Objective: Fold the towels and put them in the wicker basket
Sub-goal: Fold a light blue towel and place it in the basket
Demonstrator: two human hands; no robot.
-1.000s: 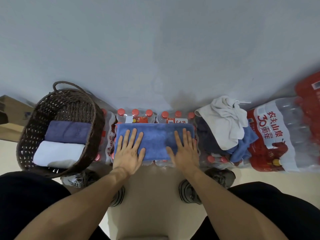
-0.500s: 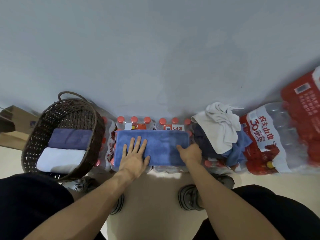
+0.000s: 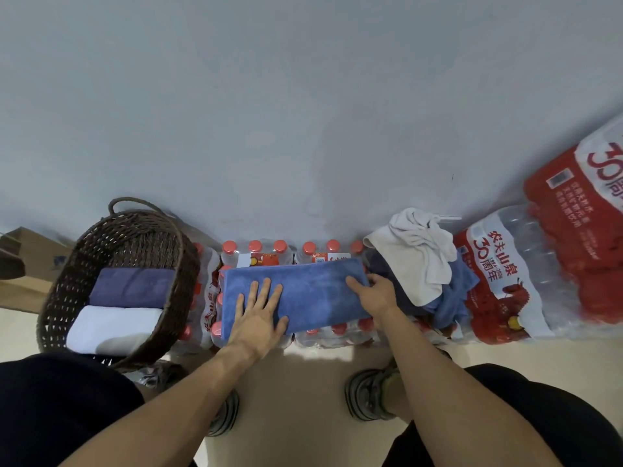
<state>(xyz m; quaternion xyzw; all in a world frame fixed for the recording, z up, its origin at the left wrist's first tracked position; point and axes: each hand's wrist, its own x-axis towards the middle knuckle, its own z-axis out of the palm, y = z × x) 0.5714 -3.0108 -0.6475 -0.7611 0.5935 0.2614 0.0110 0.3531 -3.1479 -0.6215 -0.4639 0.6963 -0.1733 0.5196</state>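
The step in hand is judged to be a further fold of the blue towel [image 3: 303,294]; it lies as a long folded strip across the tops of the shrink-wrapped bottle packs [image 3: 266,254], which serve as the worktop. The left hand [image 3: 259,315] is laid flat, fingers straight and spread, pressing the towel's left part down; the right hand [image 3: 374,294] is curled on the towel's right end, thumb on top, the other fingers hidden past the edge, so a grip on that end is judged likely. The next move is judged to call for the right end to be lifted and carried leftward over the pressed part, edges kept aligned; the towel would then be taken to the basket [image 3: 114,281].

The basket stands just left of the packs, touching them; a folded purple towel [image 3: 131,286] and a folded white towel [image 3: 111,328] lie in it side by side, with little spare room visible. To the right of the blue towel, a heap of unfolded towels [image 3: 418,261] (white on top, blue and dark beneath) rests on further packs; more folding is therefore judged to remain.

The packs are set on a pale floor [image 3: 313,382] against a plain grey wall [image 3: 303,112]; red-labelled packs [image 3: 505,281] are stacked at right; a cardboard box [image 3: 30,261] sits at far left; the person's shoes [image 3: 371,396] and dark-clad knees are seen below.
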